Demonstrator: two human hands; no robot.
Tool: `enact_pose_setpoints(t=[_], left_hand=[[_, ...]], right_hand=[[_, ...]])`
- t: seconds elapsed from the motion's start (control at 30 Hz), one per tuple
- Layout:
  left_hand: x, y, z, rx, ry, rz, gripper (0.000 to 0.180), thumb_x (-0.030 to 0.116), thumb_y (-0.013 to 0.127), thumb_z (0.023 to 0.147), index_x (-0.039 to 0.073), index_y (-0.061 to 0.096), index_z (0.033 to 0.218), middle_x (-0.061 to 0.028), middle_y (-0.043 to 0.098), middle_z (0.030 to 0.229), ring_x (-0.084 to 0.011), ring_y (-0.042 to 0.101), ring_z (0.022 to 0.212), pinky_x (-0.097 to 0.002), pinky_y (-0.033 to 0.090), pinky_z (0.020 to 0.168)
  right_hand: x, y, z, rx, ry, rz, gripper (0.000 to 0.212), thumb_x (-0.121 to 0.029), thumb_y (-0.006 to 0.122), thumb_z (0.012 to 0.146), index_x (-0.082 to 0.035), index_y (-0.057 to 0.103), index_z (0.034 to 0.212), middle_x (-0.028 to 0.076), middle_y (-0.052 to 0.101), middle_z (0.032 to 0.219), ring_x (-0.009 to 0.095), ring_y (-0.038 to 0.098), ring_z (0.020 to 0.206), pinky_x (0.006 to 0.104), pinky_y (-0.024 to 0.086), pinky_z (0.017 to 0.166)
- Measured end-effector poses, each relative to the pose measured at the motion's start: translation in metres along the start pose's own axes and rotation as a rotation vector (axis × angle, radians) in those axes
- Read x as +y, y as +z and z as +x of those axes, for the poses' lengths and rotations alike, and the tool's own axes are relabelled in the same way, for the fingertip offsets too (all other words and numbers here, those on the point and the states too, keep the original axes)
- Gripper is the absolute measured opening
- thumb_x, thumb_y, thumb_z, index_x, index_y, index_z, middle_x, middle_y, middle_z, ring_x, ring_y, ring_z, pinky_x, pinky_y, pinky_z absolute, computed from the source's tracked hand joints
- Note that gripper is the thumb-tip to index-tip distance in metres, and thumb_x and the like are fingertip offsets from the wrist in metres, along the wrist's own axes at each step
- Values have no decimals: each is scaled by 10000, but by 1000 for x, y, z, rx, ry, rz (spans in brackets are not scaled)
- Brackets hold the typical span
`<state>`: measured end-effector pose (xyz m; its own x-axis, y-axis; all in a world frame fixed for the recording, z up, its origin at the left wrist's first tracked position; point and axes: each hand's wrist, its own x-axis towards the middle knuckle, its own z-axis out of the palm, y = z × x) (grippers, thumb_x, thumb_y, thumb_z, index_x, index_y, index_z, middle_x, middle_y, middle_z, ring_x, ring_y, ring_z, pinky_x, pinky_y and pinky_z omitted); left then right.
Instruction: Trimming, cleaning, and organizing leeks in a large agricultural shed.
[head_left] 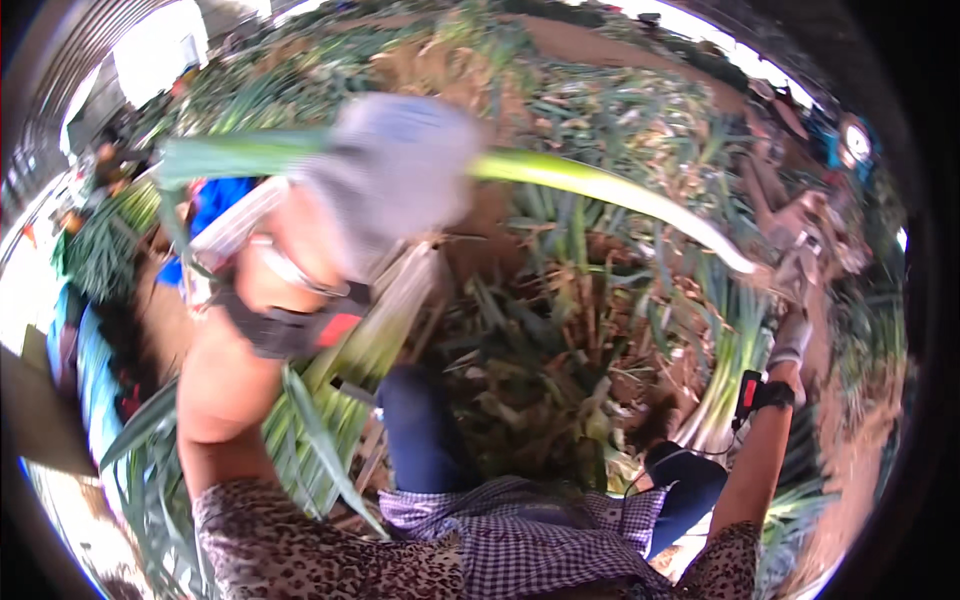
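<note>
My left hand (395, 170), in a grey glove and smeared by motion, is closed round a long leek (610, 185) raised crosswise in front of me. Its green leaves (235, 155) droop on the left, while the white shaft curves down to the right. My right hand (792, 335), also gloved, is close to the root end of that leek; whether it touches the root cannot be made out, and its fingers blur into brownish shapes behind. A bundle of leeks (370, 340) lies below my left wrist, and more leeks (735, 375) lie beside my right wrist.
Loose leaves and trimmings (530, 350) litter the ground between my knees. Heaps of leeks (630, 120) spread across the far side. At the left are a bundle of green leeks (105, 245) and blue sheeting (95, 350). Bare soil (840, 480) shows at the right.
</note>
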<state>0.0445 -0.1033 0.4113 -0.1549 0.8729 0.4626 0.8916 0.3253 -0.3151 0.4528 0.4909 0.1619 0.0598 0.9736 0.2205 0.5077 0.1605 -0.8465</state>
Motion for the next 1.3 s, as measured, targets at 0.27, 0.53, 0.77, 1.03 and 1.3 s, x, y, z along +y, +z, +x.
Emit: enact_pose_setpoints(t=[0.27, 0.53, 0.77, 1.03, 1.3], left_hand=[[-141, -40, -281, -584, -822, 517, 157, 132, 615, 890, 113, 737, 988, -158, 739, 878, -374, 741, 824, -505, 581, 720], [-72, 154, -406, -556, -847, 4, 330, 277, 561, 998, 134, 697, 1263, -189, 700, 1081, -392, 689, 969, -508, 552, 842], [-96, 192, -381, -674, -922, -6, 257, 241, 570, 981, 98, 697, 1152, -203, 701, 1018, -411, 692, 953, -528, 551, 816], [-137, 199, -375, -695, -712, -372, 481, 158, 717, 904, 91, 648, 1375, -277, 725, 1129, -442, 696, 1092, -484, 545, 944], [-153, 201, -387, -699, -872, -444, 575, 59, 757, 811, 87, 670, 1379, -257, 730, 1155, -408, 697, 1105, -436, 536, 987]], right_hand=[[118, 148, -94, -536, 373, 397, 339, -407, 705, 917, -270, 498, 686, -63, 378, 568, 115, 332, 420, 315, 258, 399], [19, 264, -330, -1015, 329, 307, 204, -277, 690, 980, -80, 745, 982, 33, 684, 788, 157, 622, 580, 319, 497, 526], [35, 306, -397, -1186, 107, 275, 223, -200, 685, 972, -18, 761, 1076, 90, 759, 1006, 204, 699, 894, 352, 538, 795], [98, 274, -353, -1093, -11, 301, 334, -300, 710, 984, 6, 745, 1111, 75, 741, 1000, 199, 686, 882, 366, 535, 801], [92, 261, -358, -1077, -18, -32, 381, -289, 670, 994, 11, 721, 1224, 160, 744, 1193, 317, 674, 1099, 411, 503, 981]])
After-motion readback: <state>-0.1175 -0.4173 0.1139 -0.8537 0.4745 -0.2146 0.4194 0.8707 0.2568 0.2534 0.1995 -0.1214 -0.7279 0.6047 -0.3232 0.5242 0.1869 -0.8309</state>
